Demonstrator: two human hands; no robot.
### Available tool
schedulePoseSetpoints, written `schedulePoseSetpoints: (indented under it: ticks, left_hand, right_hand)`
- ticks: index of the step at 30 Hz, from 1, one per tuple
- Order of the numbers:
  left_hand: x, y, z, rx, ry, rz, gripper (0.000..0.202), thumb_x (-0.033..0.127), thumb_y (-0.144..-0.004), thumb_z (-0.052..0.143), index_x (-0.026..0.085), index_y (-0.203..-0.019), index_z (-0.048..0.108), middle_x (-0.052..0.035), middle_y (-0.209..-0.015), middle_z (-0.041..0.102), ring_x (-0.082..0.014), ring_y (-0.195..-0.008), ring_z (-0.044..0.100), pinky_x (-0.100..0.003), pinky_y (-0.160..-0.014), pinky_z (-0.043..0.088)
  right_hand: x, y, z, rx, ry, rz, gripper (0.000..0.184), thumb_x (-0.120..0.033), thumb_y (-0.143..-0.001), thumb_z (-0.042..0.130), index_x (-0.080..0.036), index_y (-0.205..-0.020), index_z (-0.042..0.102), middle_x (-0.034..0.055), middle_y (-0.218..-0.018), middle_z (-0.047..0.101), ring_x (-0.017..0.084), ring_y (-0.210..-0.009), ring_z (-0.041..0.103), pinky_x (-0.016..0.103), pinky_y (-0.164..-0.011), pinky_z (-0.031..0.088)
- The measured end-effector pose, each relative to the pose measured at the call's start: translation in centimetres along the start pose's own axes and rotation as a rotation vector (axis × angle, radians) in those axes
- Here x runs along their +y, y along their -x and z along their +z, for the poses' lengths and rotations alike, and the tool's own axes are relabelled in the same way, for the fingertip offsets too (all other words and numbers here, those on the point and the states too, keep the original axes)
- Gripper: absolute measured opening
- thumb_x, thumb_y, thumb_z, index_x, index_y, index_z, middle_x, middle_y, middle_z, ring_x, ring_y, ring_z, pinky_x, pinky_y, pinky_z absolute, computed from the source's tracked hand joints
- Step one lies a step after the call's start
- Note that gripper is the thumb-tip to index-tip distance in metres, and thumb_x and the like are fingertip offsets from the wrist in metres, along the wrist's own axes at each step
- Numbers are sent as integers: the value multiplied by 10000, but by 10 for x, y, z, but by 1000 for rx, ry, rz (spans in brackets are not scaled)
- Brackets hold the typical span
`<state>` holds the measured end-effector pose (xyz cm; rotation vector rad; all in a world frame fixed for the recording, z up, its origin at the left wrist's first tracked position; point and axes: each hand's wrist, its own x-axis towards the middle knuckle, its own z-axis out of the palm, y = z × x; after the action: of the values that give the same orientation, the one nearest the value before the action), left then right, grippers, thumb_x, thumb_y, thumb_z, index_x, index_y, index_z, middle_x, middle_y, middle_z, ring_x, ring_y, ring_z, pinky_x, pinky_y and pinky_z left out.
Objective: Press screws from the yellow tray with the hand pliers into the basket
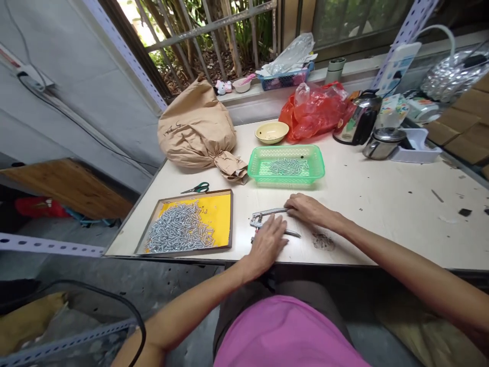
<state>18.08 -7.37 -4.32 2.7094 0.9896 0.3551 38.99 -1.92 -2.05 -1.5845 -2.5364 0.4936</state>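
Observation:
A grey hand tool like pliers (273, 210), with two long handles and a small coil spring near its head, lies at the front of the table. My left hand (268, 238) rests over its head end and lower handle, fingers bent across it; the thumb is hidden. My right hand (306, 209) has its fingers closed at the end of the upper handle. To the left, a shallow tray (231, 219) with a yellow bottom holds a heap of small silvery metal pieces (175, 229). Behind the tool, a green plastic basket (286, 179) contains more small metal pieces (289, 166).
Green-handled scissors (201, 187) lie behind the tray. A tied brown sack (196, 127), a cream bowl (271, 133), a red plastic bag (317, 112) and a metal kettle (359, 120) stand toward the window. A lidded metal pot (383, 144) is at right. The table's front edge is close to my body.

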Motion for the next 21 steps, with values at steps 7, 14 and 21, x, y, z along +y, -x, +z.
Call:
schedulePoseSetpoints:
  ticks: [7, 14, 21]
  left_hand:
    - [13, 2, 7, 0, 128, 15, 387, 287, -931, 451, 187, -1304, 457, -123, -1356, 506, -279, -1346, 359, -522, -1105, 278]
    - [18, 35, 0, 31, 185, 115, 203, 263, -919, 468, 166, -1013, 619, -91, -1023, 644, -207, -979, 588, -336, -868, 472]
    - [-66, 88, -66, 330, -80, -371, 245, 237, -947, 407, 178, -931, 644, -70, -883, 616, -183, -864, 526, -315, -784, 448]
  right_hand:
    - [-13, -26, 0, 68, 254, 67, 203, -163, -895, 463, -141, -911, 664, 116, -941, 631, 223, -916, 520, 307, -751, 371]
    - [-88, -31, 13, -115, 212, -459, 147, -233, -861, 544, -218, -846, 689, 76, -926, 592, 208, -891, 499, 302, -712, 384]
    - [-95, -36, 43, 29, -30, -565, 219, -164, -933, 381, -186, -920, 599, 66, -893, 601, 172, -802, 562, 300, -711, 442]
